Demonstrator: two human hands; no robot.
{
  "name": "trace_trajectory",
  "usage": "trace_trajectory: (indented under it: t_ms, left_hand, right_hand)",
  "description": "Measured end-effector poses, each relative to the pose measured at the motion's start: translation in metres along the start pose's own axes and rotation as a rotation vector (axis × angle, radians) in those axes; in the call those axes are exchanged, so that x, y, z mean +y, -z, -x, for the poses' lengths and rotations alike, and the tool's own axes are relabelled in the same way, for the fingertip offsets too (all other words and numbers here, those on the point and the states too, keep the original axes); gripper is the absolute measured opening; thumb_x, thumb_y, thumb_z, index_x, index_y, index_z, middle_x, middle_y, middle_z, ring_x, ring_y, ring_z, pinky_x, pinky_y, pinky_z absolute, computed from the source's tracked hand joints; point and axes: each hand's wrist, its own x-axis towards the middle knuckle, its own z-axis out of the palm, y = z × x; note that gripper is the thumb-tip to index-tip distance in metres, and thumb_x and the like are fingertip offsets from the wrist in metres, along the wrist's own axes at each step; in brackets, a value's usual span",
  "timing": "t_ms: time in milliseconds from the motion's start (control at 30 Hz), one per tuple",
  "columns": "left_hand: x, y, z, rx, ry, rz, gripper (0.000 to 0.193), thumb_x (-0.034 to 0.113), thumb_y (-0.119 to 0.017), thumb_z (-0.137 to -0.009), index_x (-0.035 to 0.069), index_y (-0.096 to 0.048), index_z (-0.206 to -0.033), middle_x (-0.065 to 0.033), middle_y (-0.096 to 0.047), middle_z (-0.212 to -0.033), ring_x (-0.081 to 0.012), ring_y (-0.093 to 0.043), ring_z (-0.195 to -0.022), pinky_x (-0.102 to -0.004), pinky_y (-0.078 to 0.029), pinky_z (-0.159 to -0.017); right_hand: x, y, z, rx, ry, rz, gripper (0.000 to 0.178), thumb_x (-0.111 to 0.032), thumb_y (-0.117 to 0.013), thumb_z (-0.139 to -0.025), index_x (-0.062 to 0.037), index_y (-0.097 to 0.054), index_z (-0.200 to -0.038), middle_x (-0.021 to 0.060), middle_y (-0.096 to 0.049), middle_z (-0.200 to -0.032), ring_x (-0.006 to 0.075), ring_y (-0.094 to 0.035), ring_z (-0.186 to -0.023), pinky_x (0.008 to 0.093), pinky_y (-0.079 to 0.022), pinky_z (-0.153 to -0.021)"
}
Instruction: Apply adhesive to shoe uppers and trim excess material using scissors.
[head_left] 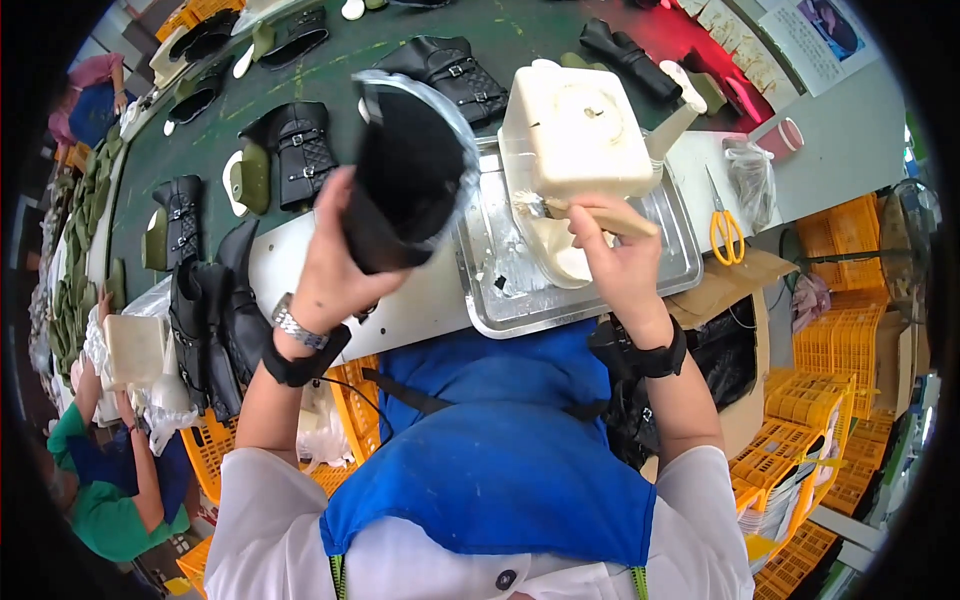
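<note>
My left hand is closed round a black boot, raised above the bench with its open top and dark inside turned up toward me. My right hand pinches the wooden handle of a brush. The brush's bristles are at the mouth of a cream plastic container, whose lower opening holds whitish, paste-like stuff. This container stands in a shallow metal tray in front of me.
Black buckled boots and olive liners lie across the green bench. Orange-handled scissors lie right of the tray. Yellow crates stand at the lower right. A co-worker in green is at the left.
</note>
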Motion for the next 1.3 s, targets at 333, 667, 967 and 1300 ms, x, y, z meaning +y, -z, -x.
trace_trajectory:
  t_ms: [333,667,967,1300]
  left_hand:
    - [-0.045,0.022,0.019,-0.004,0.611,1.375,0.100,0.069,-0.051,-0.070,-0.004,-0.027,-0.134,-0.0191,-0.040,-0.130,-0.0294,-0.040,-0.121,-0.0389,-0.035,-0.100]
    - [-0.052,0.028,0.044,-0.328,0.633,1.555,0.108,0.076,-0.052,-0.063,-0.005,-0.031,-0.131,-0.0206,-0.046,-0.119,-0.0296,-0.048,-0.107,-0.0378,-0.040,-0.094]
    - [-0.097,0.002,0.105,-1.043,0.475,1.725,0.107,0.073,-0.055,-0.063,-0.006,-0.031,-0.132,-0.0220,-0.045,-0.125,-0.0308,-0.049,-0.112,-0.0386,-0.038,-0.097]
    - [-0.125,-0.063,0.042,-1.485,0.414,1.730,0.106,0.070,-0.058,-0.062,-0.006,-0.031,-0.132,-0.0213,-0.045,-0.126,-0.0301,-0.048,-0.113,-0.0382,-0.037,-0.098]
  right_hand:
    - [0.018,-0.046,0.049,-0.320,-0.514,-0.086,0.019,-0.017,-0.059,-0.083,0.0002,-0.064,-0.087,0.0148,-0.062,-0.067,0.0213,-0.060,-0.055,0.0291,-0.046,-0.054]
    - [0.020,-0.040,0.043,-0.199,-0.181,0.144,0.014,-0.014,-0.059,-0.083,-0.0019,-0.065,-0.089,0.0149,-0.064,-0.084,0.0257,-0.063,-0.065,0.0319,-0.049,-0.056]
    - [0.030,0.055,0.025,-0.090,-0.347,0.270,0.017,-0.018,-0.060,-0.081,-0.0029,-0.066,-0.087,0.0144,-0.064,-0.071,0.0231,-0.062,-0.061,0.0327,-0.048,-0.058]
    - [0.042,0.059,0.030,-0.236,-0.326,0.460,0.024,-0.024,-0.059,-0.079,-0.0022,-0.058,-0.069,0.0191,-0.056,-0.060,0.0375,-0.057,-0.061,0.0441,-0.046,-0.055]
